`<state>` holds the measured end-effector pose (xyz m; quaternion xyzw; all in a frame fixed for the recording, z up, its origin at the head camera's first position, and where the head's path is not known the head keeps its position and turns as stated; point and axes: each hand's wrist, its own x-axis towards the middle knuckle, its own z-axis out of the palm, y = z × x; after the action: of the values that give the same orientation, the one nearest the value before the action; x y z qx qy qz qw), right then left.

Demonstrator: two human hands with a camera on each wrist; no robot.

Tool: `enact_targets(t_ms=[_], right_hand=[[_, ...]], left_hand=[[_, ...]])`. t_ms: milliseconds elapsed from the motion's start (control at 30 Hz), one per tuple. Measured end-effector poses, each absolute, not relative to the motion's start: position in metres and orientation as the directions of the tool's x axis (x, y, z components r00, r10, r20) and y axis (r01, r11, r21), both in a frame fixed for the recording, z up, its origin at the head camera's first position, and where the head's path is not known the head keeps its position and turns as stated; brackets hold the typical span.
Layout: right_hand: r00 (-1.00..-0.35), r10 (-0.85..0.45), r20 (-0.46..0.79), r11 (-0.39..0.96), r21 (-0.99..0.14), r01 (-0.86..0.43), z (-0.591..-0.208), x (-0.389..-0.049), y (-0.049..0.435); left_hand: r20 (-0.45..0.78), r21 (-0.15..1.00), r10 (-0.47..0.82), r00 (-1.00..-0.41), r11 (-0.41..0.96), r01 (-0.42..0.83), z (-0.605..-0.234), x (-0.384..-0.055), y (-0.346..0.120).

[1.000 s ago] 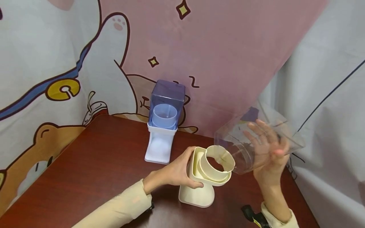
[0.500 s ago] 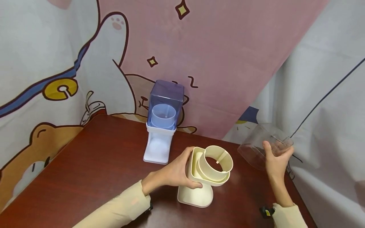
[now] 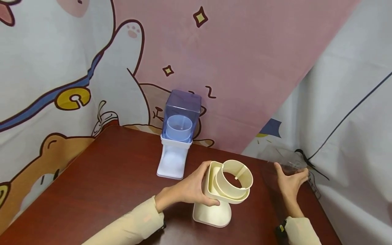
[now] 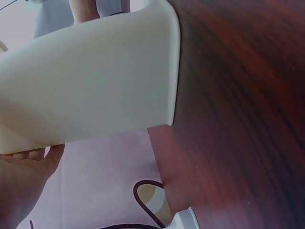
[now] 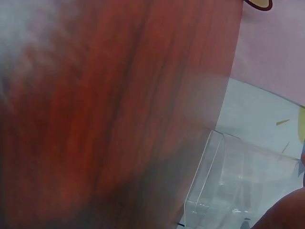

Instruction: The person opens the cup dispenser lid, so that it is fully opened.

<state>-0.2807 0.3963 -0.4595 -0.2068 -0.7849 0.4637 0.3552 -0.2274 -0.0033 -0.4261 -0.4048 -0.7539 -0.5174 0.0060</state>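
A cream plastic pet-feeder base [image 3: 212,214] with a round collar [image 3: 234,177] on top stands near the middle of the table. My left hand [image 3: 192,187] grips its upper left side, thumb across the front and the other fingers toward the back. In the left wrist view the base's smooth wall [image 4: 100,81] fills much of the frame. At the table's far right, my right hand [image 3: 291,185] holds a clear plastic cover [image 3: 280,154] between spread thumb and fingers. The right wrist view shows the see-through cover [image 5: 233,186] by the table's back edge; that hand is mostly cut off there.
A similar feeder [image 3: 173,158], white below with a blue see-through cover [image 3: 183,101], stands at the table's back edge. Printed cloth [image 3: 245,68] hangs behind and beside the reddish-brown table [image 3: 116,177]. A dark cord [image 3: 349,114] runs down the cloth at right.
My right hand has carried the clear cover away from the cream base, right and down to the table's back right. The left hand keeps its grip on the base, which has hardly moved.
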Motion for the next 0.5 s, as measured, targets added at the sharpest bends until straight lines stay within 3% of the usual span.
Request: enact_targets(t_ms=[133,500], right_hand=[[-0.652,0.655,0.382,0.501,-0.865,-0.004,-0.463,-0.273,0.396],[-0.714,0.629,0.307,0.446,-0.895,0.007,-0.469,-0.258,0.394]], left_hand=[[0.419,0.781,0.607,-0.675,0.138,0.609,-0.427,-0.227,-0.002],[0.431,0.791,0.589,-0.683,0.117,0.600,-0.430,-0.226,-0.001]])
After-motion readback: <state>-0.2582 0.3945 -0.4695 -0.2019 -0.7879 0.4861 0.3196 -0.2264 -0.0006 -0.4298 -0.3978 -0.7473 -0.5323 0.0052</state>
